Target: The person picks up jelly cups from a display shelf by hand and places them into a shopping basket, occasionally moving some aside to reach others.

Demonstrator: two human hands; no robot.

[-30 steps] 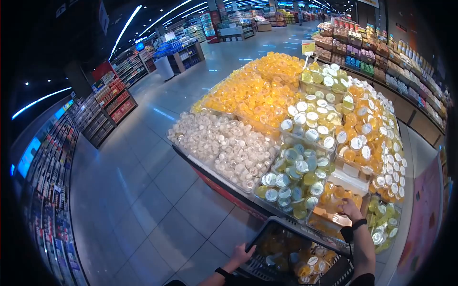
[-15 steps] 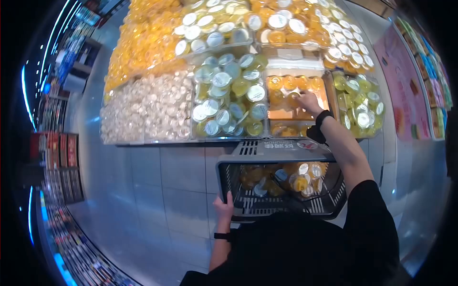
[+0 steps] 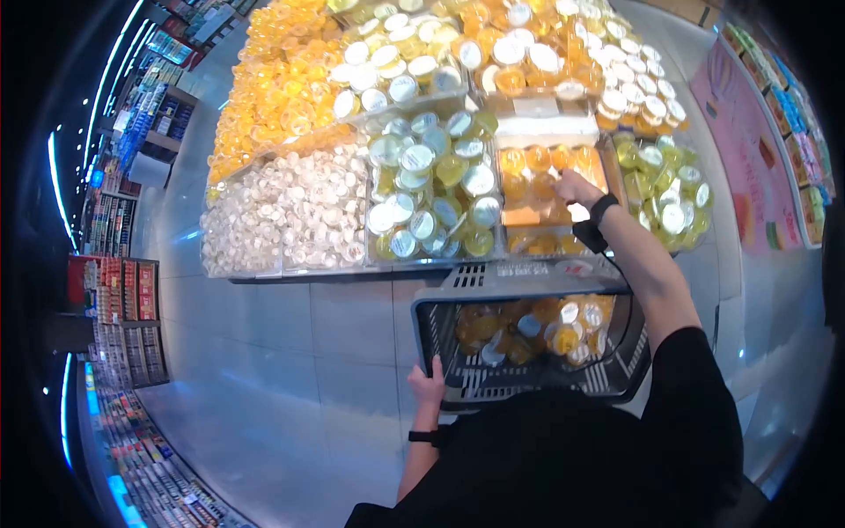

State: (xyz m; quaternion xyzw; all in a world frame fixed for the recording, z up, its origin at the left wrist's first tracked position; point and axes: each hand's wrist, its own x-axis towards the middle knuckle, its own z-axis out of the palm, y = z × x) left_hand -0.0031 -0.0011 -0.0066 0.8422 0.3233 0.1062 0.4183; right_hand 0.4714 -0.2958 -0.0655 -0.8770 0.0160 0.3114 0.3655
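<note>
Both hands are at work beside a display of jelly cups. My left hand [image 3: 427, 384] is closed round the left rim of a grey plastic shopping basket [image 3: 422, 339]. Inside the basket lie several orange jelly cups [image 3: 519, 350], some with white lids up. My right hand [image 3: 578, 188], a black band at its wrist, is over a compartment of orange jelly cups [image 3: 539, 158]. Its fingers are curled at the cups, and a white lid shows just under the palm. The fingers partly hide the cup they close on.
Left of that compartment are green jelly cups [image 3: 422, 176] and small clear-white cups [image 3: 290, 211]; more green cups [image 3: 664, 180] are at its right. Yellow and orange heaps [image 3: 290, 79] rise behind. Shelves [image 3: 128, 299] stand far left, a pink panel [image 3: 739, 150] right. Tiled floor [image 3: 282, 352] runs below.
The whole view has shifted slightly, with the display and basket now a little further right. My right hand stays over the orange cups, with a white lid now showing under it.
</note>
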